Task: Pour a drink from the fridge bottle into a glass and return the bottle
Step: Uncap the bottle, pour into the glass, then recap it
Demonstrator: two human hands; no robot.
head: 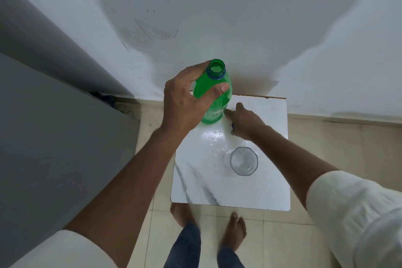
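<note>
bottle (214, 98) blocks tabletop (250, 191) rear; front open

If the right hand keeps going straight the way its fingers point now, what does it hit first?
Most likely the wall behind the white marble-patterned table. The right hand points away over the tabletop, just right of the green plastic bottle. No object shows ahead on the table, though depth is uncertain.

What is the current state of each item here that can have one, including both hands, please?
Green bottle: uncapped, mouth open, upright, base at the table's far end.
Glass: upright on the table, looks empty.
Left hand: closed around the bottle's upper body.
Right hand: low over the table beside the bottle, with a small blue thing, perhaps the cap; grip unclear.
Table: glossy white top, carrying bottle and glass.
</note>
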